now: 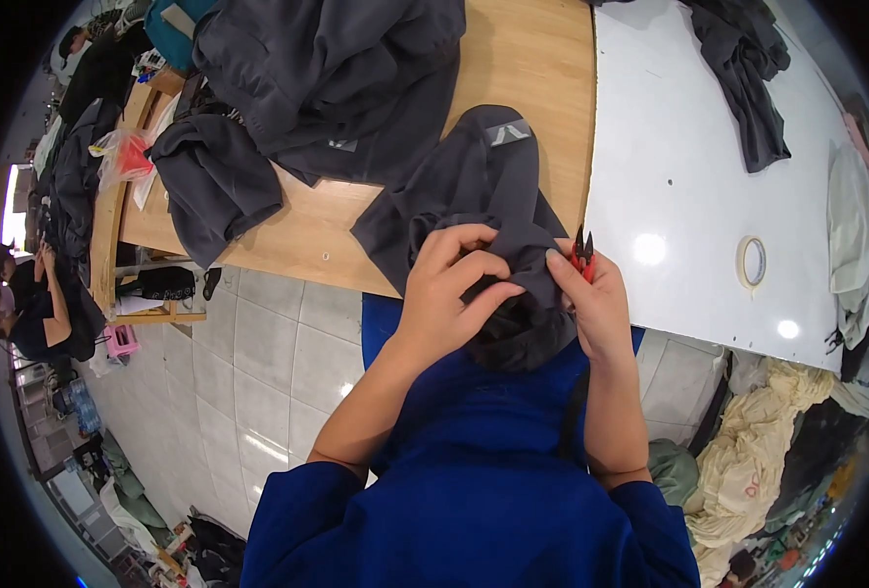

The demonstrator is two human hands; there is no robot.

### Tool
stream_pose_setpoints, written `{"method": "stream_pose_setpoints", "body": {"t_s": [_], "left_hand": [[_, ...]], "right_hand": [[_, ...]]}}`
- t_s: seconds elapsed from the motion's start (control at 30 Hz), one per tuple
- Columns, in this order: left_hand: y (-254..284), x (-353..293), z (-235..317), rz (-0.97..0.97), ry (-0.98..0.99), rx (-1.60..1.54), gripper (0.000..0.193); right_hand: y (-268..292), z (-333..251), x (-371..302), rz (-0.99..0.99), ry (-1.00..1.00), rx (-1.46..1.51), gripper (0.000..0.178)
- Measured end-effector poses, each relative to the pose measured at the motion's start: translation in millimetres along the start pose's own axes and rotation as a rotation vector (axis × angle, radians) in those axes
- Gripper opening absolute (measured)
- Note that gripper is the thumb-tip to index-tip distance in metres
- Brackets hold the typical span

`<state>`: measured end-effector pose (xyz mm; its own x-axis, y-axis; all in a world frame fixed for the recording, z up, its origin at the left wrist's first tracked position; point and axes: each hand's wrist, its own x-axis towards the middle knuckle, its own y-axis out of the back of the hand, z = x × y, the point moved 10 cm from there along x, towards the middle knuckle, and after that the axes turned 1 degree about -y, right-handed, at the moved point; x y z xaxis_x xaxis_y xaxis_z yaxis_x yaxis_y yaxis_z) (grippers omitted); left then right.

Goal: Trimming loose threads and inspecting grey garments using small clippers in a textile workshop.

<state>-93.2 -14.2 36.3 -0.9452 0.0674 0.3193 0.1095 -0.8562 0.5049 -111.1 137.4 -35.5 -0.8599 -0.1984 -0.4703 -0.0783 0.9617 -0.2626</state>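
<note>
A dark grey garment (483, 181) lies bunched over the table's front edge, its lower part hanging against my blue shirt. A light grey patch (509, 132) shows near its far end. My left hand (444, 294) is closed on the gathered cloth, with thumb and fingers curled around a fold. Across from it, my right hand (601, 304) pinches the garment's right side between thumb and fingers. Tucked in that same hand are small red-handled thread snips (581, 259), their dark blades pointing away from me. The fingertips under the cloth are partly hidden.
More dark grey garments (327, 69) are heaped on the wooden table (523, 69). A tape roll (751, 262) lies on the white tabletop (679, 127) at right, another dark garment (748, 88) farther back. Cream cloth (748, 461) is piled below right. At far left is another person (48, 304).
</note>
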Motion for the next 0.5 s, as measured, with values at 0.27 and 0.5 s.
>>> {"method": "stream_pose_setpoints", "body": {"t_s": [0.27,0.5], "left_hand": [[-5,-6,-33,-0.162,0.232,-0.454,0.012],[2,-13,-43,-0.166,0.368,-0.519,0.009]], "right_hand": [[7,-6,-2,0.023,0.057,0.028,0.017],[7,-5,0,0.033,0.035,0.008,0.017]]}}
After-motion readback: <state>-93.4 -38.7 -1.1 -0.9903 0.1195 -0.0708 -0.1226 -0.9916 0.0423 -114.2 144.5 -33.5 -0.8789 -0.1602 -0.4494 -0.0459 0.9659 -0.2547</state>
